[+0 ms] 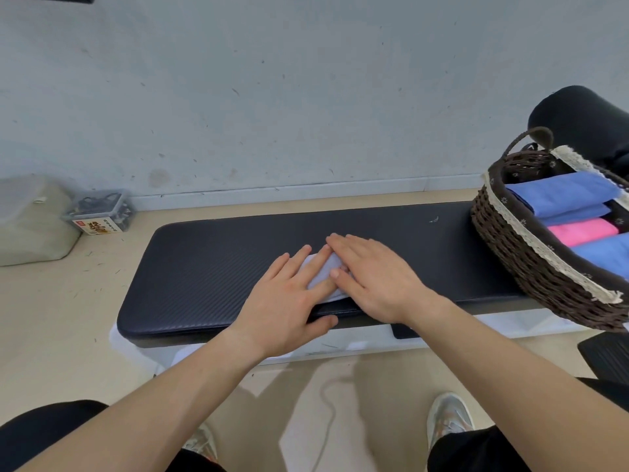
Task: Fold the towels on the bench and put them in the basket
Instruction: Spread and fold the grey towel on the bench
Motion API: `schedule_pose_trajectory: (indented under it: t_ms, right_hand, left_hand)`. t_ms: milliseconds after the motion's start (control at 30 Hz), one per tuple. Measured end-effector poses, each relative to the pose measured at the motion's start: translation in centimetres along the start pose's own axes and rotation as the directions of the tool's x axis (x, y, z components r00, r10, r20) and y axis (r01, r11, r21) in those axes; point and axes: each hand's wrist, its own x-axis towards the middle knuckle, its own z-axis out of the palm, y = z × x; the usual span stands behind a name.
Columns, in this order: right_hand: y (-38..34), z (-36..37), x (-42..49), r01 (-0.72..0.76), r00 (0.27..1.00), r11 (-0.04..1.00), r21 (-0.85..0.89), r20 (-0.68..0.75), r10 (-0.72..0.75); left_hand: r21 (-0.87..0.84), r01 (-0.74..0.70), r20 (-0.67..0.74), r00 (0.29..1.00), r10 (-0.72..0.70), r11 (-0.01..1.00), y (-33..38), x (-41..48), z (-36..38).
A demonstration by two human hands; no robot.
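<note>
Pressing flat on a small folded white towel (320, 271), my left hand (289, 301) and right hand (374, 277) lie side by side near the middle of the bench (204, 267), close to its front edge. Both hands are spread wide with straight fingers and grip nothing; my left thumb hangs over the bench's front edge. The towel shows only between and beneath my fingers. At the bench's right end stands the wicker basket (510, 240), lace-trimmed at the rim, holding folded blue towels (565, 194) and one pink towel (578, 232) side by side. Beyond the bench's left end, by the wall, a clear box (98, 212) and a pale bin (30, 223) sit on the floor.
</note>
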Motion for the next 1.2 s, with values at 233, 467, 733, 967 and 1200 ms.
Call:
schedule_pose_trajectory:
  t_ms: [233,467,733,967,1200]
  right_hand:
    - [0.4,1.7,-0.2,-0.004,1.000,0.999,-0.047,0.011,0.004]
    - [0.2,1.5,0.1,-0.008,0.998,0.997,-0.073,0.055,0.012]
    - [-1.4,-2.1,2.0,-0.312,0.949,0.888,0.338,0.153,0.275]
    - [-1.4,2.8,3.5,-0.438,0.888,0.895,0.088,-0.113,0.446]
    - [-0.7,3.5,4.6,-0.422,0.905,0.907,-0.008,-0.056,0.421]
  left_hand:
    - [-0.471,0.146,0.146,0.985,-0.087,0.870,-0.4,0.6,-2.4]
    - [-0.337,0.519,0.001,0.834,-0.551,0.785,0.8,6.2,-3.8]
    - [-0.145,0.584,0.181,0.809,-0.559,0.799,0.5,6.6,-0.3]
    - [-0.116,0.588,0.136,0.807,-0.574,0.800,1.0,6.3,-0.1]
    - [-0.021,0.568,0.112,0.819,-0.563,0.823,0.6,6.7,0.8]
